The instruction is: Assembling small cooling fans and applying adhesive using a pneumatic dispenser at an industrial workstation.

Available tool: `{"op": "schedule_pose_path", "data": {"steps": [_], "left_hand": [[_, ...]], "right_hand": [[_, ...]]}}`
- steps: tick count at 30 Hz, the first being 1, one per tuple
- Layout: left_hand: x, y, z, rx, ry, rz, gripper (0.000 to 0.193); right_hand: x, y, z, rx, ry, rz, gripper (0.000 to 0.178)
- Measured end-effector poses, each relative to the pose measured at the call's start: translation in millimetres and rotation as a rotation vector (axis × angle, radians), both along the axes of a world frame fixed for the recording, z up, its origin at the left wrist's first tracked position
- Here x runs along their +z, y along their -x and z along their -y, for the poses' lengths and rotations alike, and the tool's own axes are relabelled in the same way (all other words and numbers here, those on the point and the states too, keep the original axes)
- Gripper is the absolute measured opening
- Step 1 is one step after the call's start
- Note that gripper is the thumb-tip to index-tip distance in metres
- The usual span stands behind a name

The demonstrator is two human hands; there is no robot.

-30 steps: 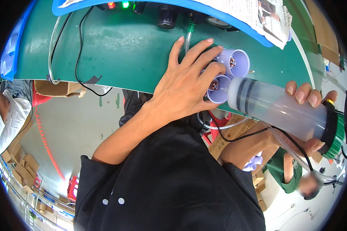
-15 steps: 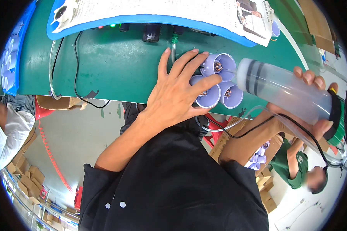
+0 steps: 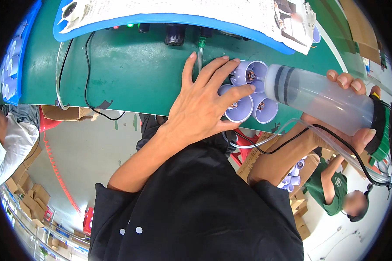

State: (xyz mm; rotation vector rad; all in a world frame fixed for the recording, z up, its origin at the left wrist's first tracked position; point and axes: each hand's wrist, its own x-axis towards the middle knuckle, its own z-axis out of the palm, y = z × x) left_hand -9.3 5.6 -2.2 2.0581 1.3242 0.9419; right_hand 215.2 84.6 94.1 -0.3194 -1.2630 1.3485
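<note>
Head: blue tray point(image 3: 161, 18) beyond lilac cups point(image 3: 244, 114)

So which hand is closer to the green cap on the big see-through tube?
Right. The right hand is wrapped around the see-through tube, just beside the green cap; the left hand is farther left, at the purple cups.

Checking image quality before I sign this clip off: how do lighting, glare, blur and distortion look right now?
Head view: the fisheye bends the green tabletop's edge and leaves black corners; head view: the left hand and lavender cups look reasonably sharp; head view: the floor has a bright glare patch at lower left; head view: the co-worker's face, at right, is blurred out.
</note>
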Motion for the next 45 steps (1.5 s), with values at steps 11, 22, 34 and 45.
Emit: {"op": "schedule_pose_path", "data": {"steps": [11, 22, 34, 45], "left_hand": [[-2.4, -0.2, 1.9, 0.013, -0.018, 0.009, 0.073], [-3.2, -0.3, 3.1, 0.016, -0.018, 0.01, 0.074], [5.4, -1.8, 2.1, -0.017, -0.027, -0.045, 0.066], [5.9, -3.5, 4.1, -0.005, -0.035, -0.066, 0.064]], "right_hand": [[3.3, -1.3, 1.0, 0.013, -0.025, 0.071, 0.071], [22.8, -27.2, 29.0, -0.245, 0.0, -0.038, 0.088], [22.0, -39.8, 52.9, -0.261, -0.022, 0.09, 0.082], [4.4, -29.8, 49.1, -0.274, -0.056, 0.078, 0.076]]}}
